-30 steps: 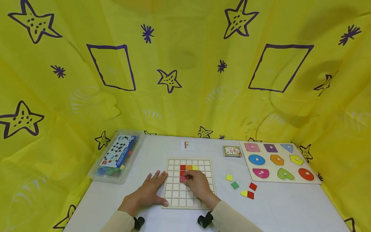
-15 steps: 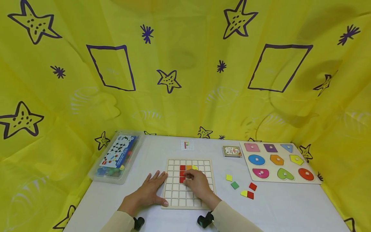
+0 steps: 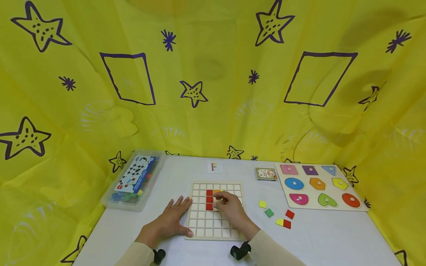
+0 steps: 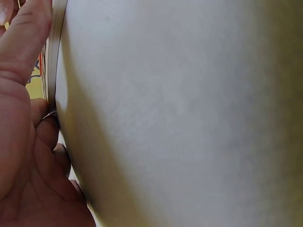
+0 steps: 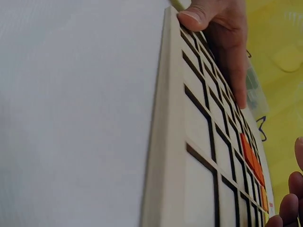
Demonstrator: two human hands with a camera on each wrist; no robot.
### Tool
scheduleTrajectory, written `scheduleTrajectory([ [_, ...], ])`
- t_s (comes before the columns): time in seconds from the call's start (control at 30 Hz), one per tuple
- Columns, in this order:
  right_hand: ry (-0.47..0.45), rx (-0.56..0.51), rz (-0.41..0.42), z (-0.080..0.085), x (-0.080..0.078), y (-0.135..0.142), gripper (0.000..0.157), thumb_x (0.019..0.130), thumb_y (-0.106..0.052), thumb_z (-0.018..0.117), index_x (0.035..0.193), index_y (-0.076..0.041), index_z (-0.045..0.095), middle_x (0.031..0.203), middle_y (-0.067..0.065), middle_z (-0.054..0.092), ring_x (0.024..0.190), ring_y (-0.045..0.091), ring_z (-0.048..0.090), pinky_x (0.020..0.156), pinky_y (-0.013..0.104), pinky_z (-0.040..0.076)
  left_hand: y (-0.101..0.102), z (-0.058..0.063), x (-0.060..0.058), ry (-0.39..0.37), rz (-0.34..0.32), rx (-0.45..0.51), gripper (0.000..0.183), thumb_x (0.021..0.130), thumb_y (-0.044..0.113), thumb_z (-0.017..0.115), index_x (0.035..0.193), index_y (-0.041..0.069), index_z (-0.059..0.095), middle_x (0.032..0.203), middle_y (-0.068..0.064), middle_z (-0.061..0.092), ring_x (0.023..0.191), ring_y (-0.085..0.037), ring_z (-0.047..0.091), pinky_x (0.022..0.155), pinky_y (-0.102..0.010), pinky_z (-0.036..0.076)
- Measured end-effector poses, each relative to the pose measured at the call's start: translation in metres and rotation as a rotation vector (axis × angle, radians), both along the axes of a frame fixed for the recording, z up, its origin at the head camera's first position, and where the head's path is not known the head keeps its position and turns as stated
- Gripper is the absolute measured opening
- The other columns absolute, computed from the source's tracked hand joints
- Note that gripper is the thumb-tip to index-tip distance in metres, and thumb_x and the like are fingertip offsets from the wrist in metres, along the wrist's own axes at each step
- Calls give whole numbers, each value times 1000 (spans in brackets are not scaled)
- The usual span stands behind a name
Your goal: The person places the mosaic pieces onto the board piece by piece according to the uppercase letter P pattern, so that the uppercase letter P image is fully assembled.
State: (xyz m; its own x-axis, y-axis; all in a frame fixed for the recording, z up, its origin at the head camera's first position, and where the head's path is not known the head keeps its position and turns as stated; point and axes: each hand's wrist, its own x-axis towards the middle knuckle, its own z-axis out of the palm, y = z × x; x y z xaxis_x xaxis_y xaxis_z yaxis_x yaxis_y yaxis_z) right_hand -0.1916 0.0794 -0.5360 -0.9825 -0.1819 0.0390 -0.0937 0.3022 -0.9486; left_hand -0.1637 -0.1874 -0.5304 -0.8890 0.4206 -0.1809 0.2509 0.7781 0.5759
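Observation:
A wooden grid board [image 3: 216, 238] lies on the white table. My left hand [image 3: 173, 218] rests spread along its left edge, with the thumb at the near corner. Above the grid is my right hand [image 3: 231, 210], fingers loosely bent, thumb and index finger apart, and no tile visible between them. Just left of its fingertips a column of red tiles [image 3: 209, 200] sits in the cells. An orange tile [image 3: 216, 191] and a yellow tile, both partly covered by the right hand, continue the top row. In the right wrist view, the right fingertips [image 5: 289, 205] hover by the far tiles.
Loose tiles lie right of the board: yellow [image 3: 262, 204], green [image 3: 269, 212], red [image 3: 290, 214], and a yellow-red pair [image 3: 283, 223]. A pattern card [image 3: 214, 167] and small box [image 3: 266, 174] lie behind. A shape puzzle [image 3: 321, 188] is right, a plastic case [image 3: 133, 181] left.
My right hand has drawn slightly right, away from the lowest red tile, and its thumb and index finger have parted. That tile now lies in line under the others. The left hand stays put.

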Motion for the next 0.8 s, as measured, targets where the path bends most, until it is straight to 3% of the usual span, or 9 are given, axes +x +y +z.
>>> scheduleTrajectory([
  [0.37, 13, 32, -60, 19, -4, 49, 26, 95, -6, 77, 121, -6, 76, 116, 12, 71, 95, 17, 58, 75, 22, 52, 0, -2, -2, -15, 7, -11, 122, 70, 51, 94, 165, 6, 33, 174, -13, 29, 164, -39, 13, 133, -63, 4],
  [0.8, 23, 191, -181, 31, 7, 132, 30, 97, -8, 75, 127, -4, 74, 122, 15, 72, 102, 19, 57, 83, 19, 50, 0, -2, -1, -15, -7, -2, 121, 71, 50, 93, 165, 5, 32, 174, -14, 28, 164, -40, 13, 132, -64, 4],
])
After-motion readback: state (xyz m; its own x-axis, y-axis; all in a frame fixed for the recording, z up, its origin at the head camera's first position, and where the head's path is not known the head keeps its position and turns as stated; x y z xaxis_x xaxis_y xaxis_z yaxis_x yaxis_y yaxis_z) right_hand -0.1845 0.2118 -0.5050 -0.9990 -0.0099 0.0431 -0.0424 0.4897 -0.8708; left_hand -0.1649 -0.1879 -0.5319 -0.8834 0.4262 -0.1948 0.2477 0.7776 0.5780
